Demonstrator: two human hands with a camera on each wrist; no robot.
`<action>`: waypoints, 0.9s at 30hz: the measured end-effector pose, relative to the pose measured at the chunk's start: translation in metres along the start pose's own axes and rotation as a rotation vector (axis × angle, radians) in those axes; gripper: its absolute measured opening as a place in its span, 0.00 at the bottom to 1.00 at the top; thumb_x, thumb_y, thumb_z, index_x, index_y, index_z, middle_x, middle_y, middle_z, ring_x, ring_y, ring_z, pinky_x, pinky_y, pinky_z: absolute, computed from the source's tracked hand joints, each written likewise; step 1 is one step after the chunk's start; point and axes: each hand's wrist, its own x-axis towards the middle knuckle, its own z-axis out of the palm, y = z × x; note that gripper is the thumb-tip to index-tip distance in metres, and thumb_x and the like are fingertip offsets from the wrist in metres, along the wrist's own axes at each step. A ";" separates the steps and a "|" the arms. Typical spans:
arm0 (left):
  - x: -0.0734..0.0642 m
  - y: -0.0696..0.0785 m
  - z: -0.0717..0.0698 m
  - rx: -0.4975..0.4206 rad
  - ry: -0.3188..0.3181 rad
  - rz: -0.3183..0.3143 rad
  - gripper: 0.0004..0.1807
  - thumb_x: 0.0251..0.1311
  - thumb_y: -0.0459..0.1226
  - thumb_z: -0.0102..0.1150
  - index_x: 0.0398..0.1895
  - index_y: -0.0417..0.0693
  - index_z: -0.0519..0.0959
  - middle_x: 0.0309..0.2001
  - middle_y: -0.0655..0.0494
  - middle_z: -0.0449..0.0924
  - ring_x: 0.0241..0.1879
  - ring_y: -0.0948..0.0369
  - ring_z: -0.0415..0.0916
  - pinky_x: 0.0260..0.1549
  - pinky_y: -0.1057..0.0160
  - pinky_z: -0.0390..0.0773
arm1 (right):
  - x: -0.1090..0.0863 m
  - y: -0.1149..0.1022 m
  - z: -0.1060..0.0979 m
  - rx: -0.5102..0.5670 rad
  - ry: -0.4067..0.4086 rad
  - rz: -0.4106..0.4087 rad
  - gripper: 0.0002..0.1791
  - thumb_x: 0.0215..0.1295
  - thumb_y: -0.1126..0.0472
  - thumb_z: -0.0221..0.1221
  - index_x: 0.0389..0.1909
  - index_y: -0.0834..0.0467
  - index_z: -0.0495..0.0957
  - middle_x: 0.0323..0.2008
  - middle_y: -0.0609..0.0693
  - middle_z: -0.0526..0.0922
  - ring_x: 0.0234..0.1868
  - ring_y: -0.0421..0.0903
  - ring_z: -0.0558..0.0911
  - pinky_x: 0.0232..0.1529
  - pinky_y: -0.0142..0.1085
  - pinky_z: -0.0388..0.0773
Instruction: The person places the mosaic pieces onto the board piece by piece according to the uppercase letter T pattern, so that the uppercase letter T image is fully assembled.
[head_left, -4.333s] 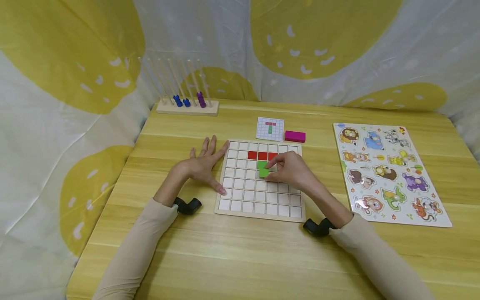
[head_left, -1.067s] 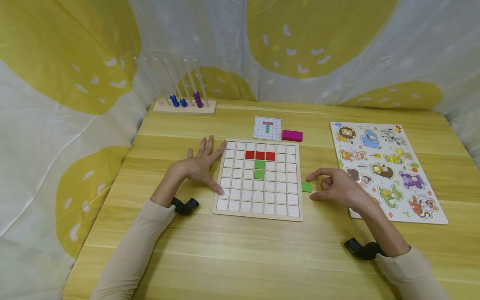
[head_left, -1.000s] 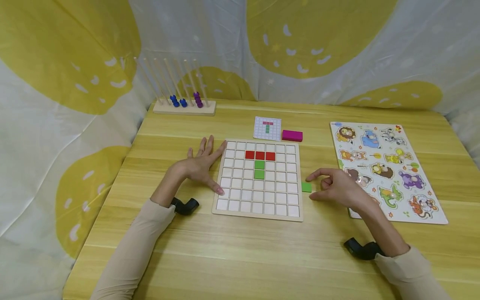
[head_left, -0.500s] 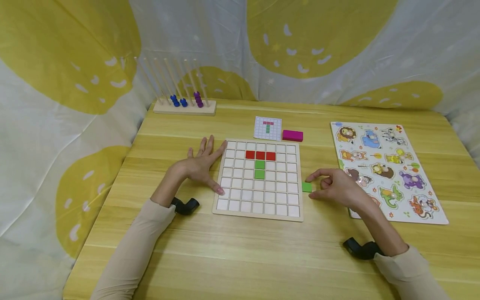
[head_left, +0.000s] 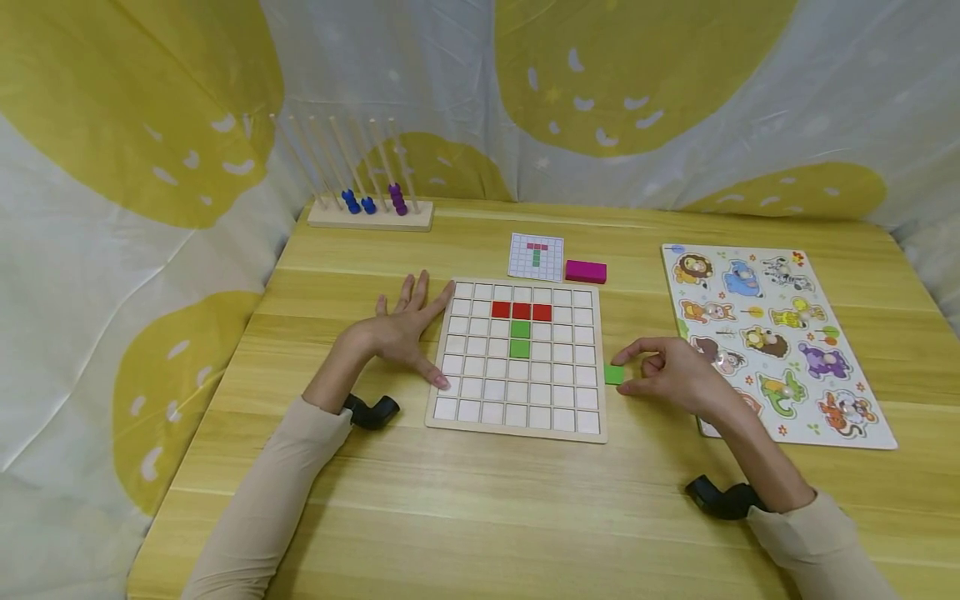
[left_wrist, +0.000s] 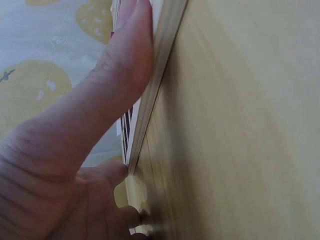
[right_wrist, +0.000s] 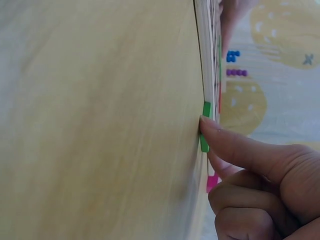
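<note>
A square wooden grid board lies on the table in the head view. Three red tiles form a row in its upper part, and two green tiles run down below the middle one. My left hand rests with spread fingers at the board's left edge, thumb over the rim. Just right of the board lies a loose green tile. My right hand pinches this tile between thumb and index finger; the other fingers are curled into the palm.
Behind the board lie a pattern card with a red and green T and a magenta block. An animal peg puzzle lies at right. A bead rack with upright rods stands back left.
Earlier my right hand was at the green tiles on the board; it has since moved right to the loose green tile. Over the last second almost nothing moves. The left hand stays put.
</note>
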 end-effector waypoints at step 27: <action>0.000 0.000 0.000 -0.005 -0.007 0.000 0.83 0.41 0.59 0.82 0.84 0.57 0.23 0.79 0.38 0.05 0.78 0.41 0.04 0.71 0.24 0.18 | 0.010 -0.031 0.004 -0.031 0.071 -0.037 0.14 0.66 0.59 0.69 0.50 0.60 0.84 0.20 0.44 0.59 0.18 0.37 0.55 0.18 0.32 0.55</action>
